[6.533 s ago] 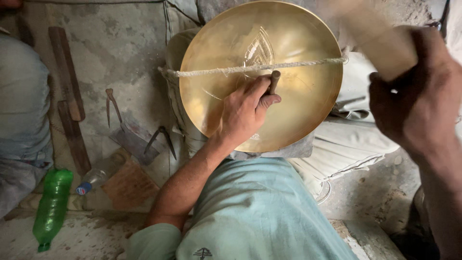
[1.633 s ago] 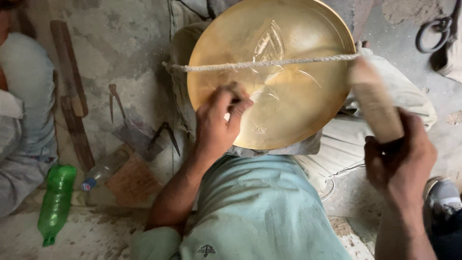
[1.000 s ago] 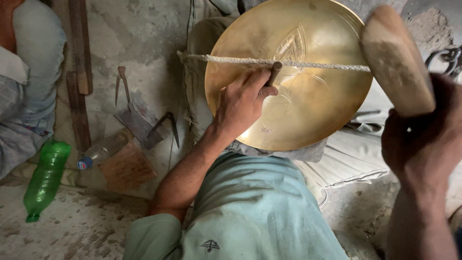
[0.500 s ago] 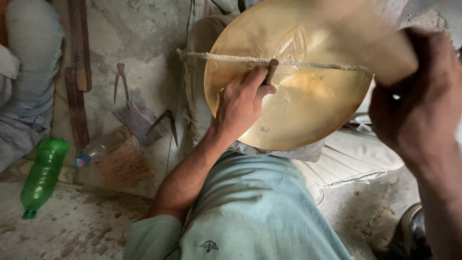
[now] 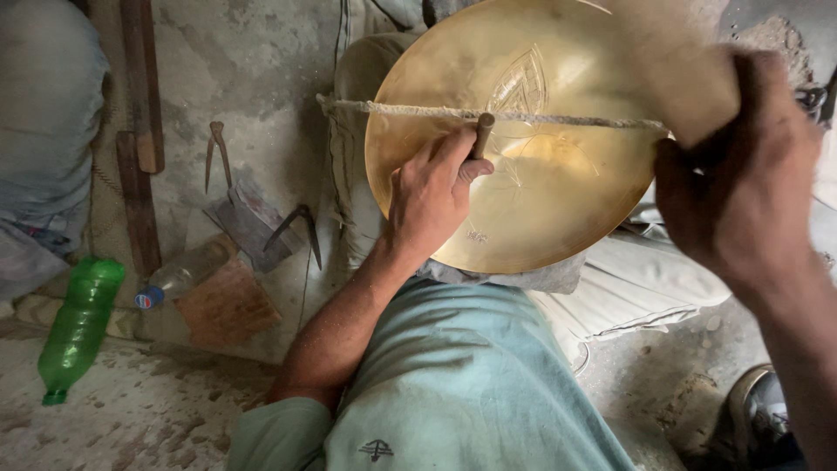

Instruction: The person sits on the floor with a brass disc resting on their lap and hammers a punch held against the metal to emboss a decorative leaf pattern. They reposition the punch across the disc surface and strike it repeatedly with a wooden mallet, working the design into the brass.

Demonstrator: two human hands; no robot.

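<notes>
left hand point(image 5: 433, 199) presses chisel point(image 5: 481, 136) on empty brass dish point(image 5: 558, 218).

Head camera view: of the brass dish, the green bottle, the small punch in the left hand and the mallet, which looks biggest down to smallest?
1. Brass dish
2. Mallet, blurred and near the camera, so unsure against the green bottle
3. Punch in the left hand

Single head-worn view, looking steeply down over the wearer's own lap from close range. Facing the brass plate point(image 5: 523, 174), filling the upper middle just beyond the fingers point(image 5: 453, 148) of the left hand point(image 5: 432, 196). Right hand point(image 5: 741, 174) nearest the lens, blurred, at the right edge. Floor with green bottle point(image 5: 78, 327) far left of the fingers. No second view for overlap.
</notes>
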